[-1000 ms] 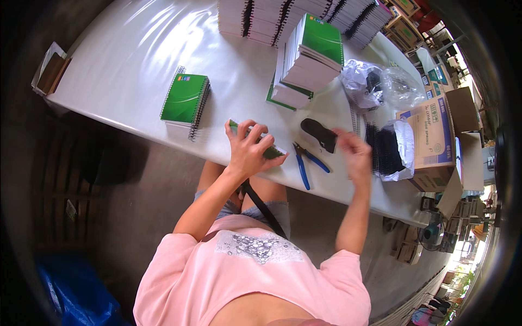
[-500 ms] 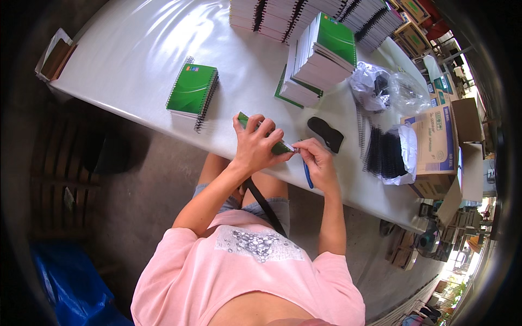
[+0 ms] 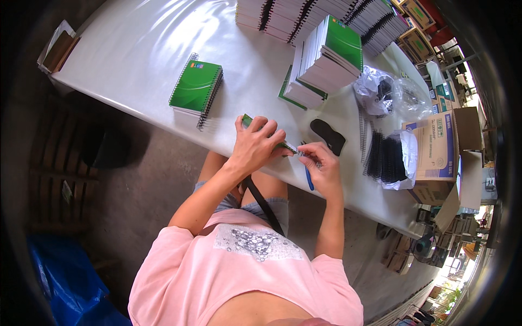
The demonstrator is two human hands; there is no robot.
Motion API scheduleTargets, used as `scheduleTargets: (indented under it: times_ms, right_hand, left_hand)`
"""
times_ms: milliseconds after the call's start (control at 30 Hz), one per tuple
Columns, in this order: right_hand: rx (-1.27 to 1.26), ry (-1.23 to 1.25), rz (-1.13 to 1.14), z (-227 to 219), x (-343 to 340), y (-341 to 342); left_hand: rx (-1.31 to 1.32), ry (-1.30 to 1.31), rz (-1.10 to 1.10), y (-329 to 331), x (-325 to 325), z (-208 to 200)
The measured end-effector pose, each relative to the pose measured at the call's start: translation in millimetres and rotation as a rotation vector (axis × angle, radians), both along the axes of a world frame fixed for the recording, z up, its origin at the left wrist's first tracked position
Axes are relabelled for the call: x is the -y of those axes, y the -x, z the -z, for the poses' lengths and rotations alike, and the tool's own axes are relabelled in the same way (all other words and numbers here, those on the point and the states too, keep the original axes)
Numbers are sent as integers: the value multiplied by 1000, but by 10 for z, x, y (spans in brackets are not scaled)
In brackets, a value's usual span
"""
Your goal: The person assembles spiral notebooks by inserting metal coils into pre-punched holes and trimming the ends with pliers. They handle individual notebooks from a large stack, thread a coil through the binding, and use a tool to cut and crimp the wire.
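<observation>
My left hand grips a small green-covered notebook near the table's front edge, with the fingers over its cover. Most of that notebook is hidden by the hand. At its right end my right hand is closed, the thumb and fingertips pinching the end of a thin dark spiral coil. Below the right fingers a blue handle shows; whether the hand touches it I cannot tell. Right behind that hand lies a black, rounded flat object.
A pile of green spiral notebooks is at the left. Ahead stands a tall stack of green-covered pads, with rows of bound books behind. To the right are black coils, plastic bags and an open cardboard box.
My right fingers have shifted and spread slightly at the notebook's end, the hand turning a little. The left hand keeps its grip. The whole view has shifted slightly.
</observation>
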State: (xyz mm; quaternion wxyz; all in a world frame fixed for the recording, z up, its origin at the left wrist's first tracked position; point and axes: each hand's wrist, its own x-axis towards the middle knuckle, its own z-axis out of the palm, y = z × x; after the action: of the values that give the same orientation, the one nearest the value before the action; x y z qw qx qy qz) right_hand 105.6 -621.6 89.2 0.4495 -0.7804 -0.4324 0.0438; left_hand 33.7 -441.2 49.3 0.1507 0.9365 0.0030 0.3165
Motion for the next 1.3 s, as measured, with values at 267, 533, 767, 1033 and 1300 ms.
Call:
scheduleTargets:
  times_ms: [267, 533, 767, 1033, 1300]
  right_hand:
    - [213, 324, 311, 141, 285, -546]
    - [-429, -166, 330, 363, 362, -737]
    - [-664, -386, -278, 295, -36, -434]
    - [-626, -423, -346, 210, -80, -406]
    - [-507, -188, -138, 123, -251, -263]
  left_hand:
    - [39, 83, 52, 31, -101, 28]
    - [105, 170, 110, 17, -114, 52]
    - [75, 174, 149, 7, -122, 52]
    - [88, 197, 162, -20, -172, 77]
    - [60, 328, 244, -53, -259, 58]
